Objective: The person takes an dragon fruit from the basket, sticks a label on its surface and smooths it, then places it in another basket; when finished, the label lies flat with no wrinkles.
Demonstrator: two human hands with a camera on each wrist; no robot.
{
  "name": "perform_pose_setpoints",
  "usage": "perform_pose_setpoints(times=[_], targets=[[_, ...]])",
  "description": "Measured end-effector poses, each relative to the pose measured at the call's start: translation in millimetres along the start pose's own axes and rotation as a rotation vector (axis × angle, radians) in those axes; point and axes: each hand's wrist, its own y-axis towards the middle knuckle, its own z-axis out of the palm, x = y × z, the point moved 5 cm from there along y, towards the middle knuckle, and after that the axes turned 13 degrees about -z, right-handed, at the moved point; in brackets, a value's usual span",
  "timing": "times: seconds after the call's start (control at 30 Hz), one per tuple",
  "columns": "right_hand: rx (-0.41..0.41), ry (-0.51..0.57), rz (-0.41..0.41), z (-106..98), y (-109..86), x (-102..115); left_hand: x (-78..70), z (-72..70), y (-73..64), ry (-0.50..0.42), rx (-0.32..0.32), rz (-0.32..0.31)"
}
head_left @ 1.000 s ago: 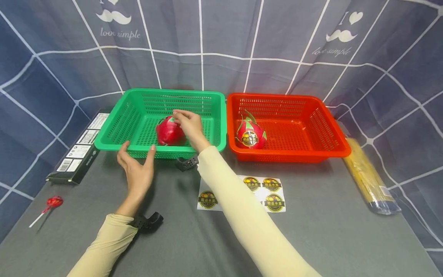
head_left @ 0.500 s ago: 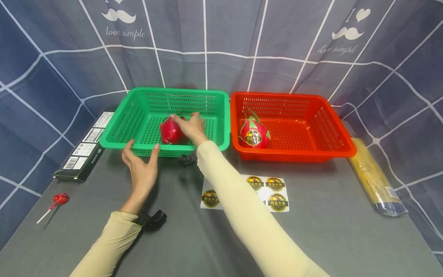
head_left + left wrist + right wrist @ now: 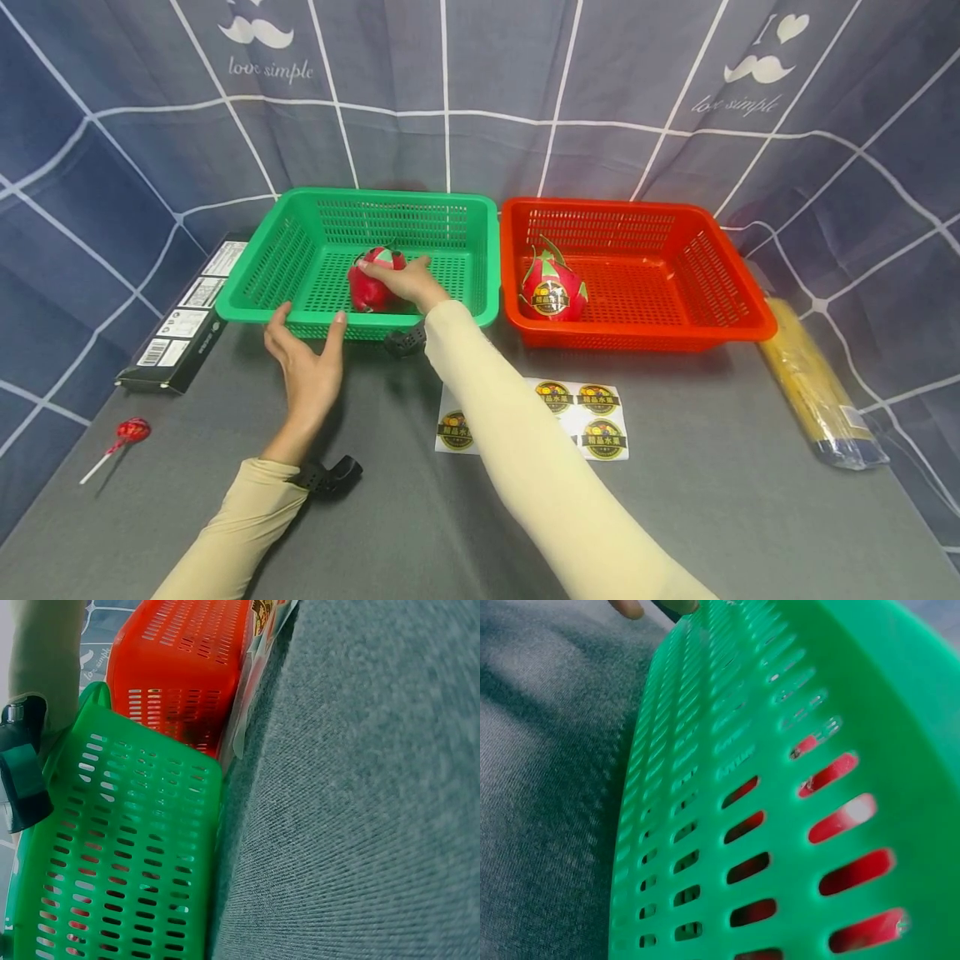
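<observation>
A: Principal item in the right wrist view?
B: The wall of a green basket [image 3: 907, 817], at close range, filling most of the centre and right. Rows of elongated slots pierce it; a plain, blurred band runs along its right side.
A: Anything visible through the slots?
B: A red item [image 3: 859, 871], seen in pieces at the lower right. One slot shows a pale, bright patch. Full outline hidden.
A: Left side?
B: Textured grey cloth [image 3: 540, 817], darker in patches toward the top.
A: Hands?
B: Two fingertips [image 3: 628, 608], cut off by the top edge, near the basket's far end. Contact cannot be determined.
</observation>
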Motion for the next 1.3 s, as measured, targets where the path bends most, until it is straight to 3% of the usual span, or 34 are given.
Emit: perform_pose_setpoints(times=[0.23, 0.6, 0.9, 1.3], targets=[[0.042, -0.066, 0.034, 1.8, 0.1, -0.5, -0.9, -0.7, -0.5, 0.001, 0.011, -0.008], [0.024, -0.065, 0.031, 1.7, -2.5, 1.6, -1.5, -1.2, -1.9, -0.001, 0.031, -0.018], [0.053, 0.046, -0.083, 2.2, -2.3, 4.1, -1.7, -1.7, -1.6, 0.008, 0.019, -0.021], [0.066, 0.119, -0.059, 0.7, -3.7, 3.9, -1.1, -1.2, -2.3, 0.013, 0.017, -0.027]])
